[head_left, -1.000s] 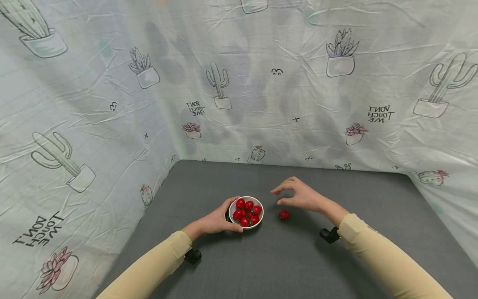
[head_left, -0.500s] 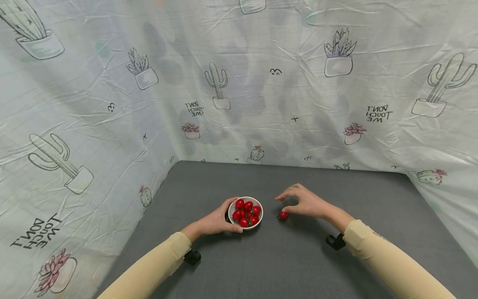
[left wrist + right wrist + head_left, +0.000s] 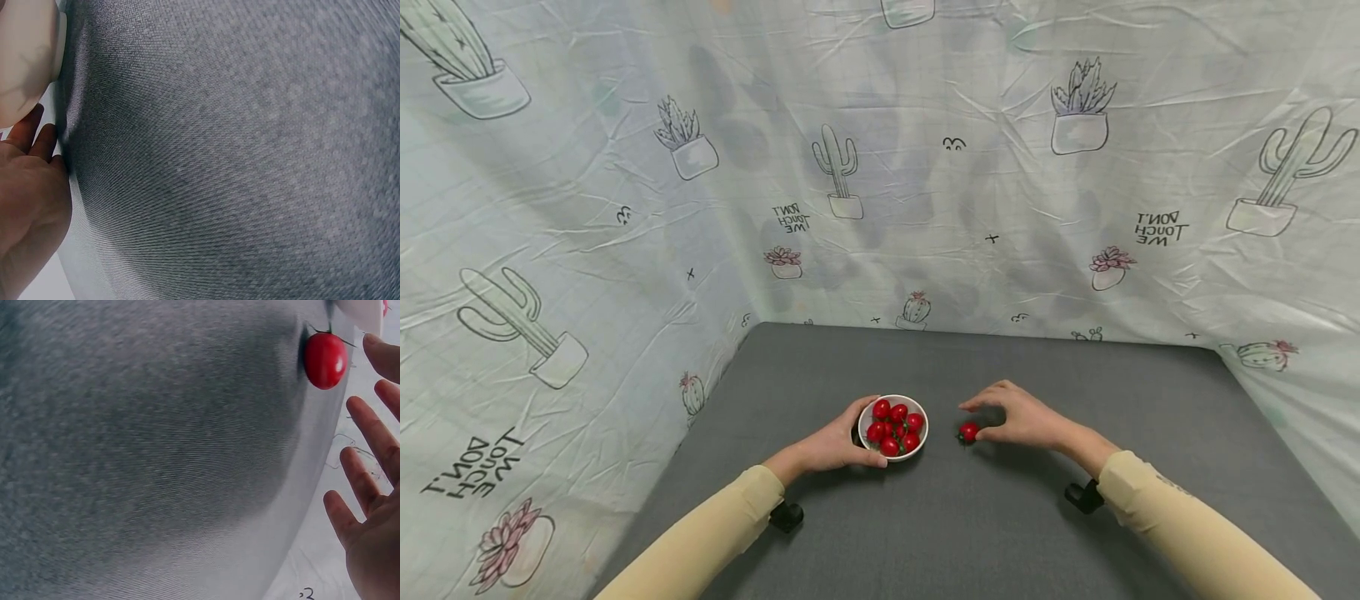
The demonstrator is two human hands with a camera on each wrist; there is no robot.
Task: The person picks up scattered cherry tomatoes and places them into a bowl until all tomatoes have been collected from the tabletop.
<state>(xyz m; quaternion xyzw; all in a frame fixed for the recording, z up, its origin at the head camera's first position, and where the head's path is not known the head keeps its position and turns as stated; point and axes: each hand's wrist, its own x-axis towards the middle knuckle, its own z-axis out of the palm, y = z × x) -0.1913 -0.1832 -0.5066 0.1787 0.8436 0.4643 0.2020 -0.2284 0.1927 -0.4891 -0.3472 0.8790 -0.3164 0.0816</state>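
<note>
My left hand (image 3: 833, 444) curls round the left side of a small white bowl (image 3: 929, 430), thumb at the near rim and fingers at the far side. Several red cherry tomatoes (image 3: 889, 447) with green stems lie in it. In the left wrist view the bowl (image 3: 28, 56) shows at the upper left, above the fingers. To the right of the bowl a single cherry tomato (image 3: 967, 432) lies on the dark cloth. Over it is my right hand (image 3: 1022, 418), fingers spread from the thumb, whose tip is close beside the tomato. The right wrist view shows the tomato (image 3: 325, 360) outside the spread fingers.
A dark grey cloth (image 3: 880, 533) covers the tabletop. Pale curtains (image 3: 895, 183) printed with cacti hang behind and to both sides of it. A black wrist mount (image 3: 1084, 497) sits under the right forearm, another (image 3: 787, 517) under the left.
My right hand has moved right and nearer to me, lowering its thumb to the lone cherry tomato. The left hand and the bowl stay where they were.
</note>
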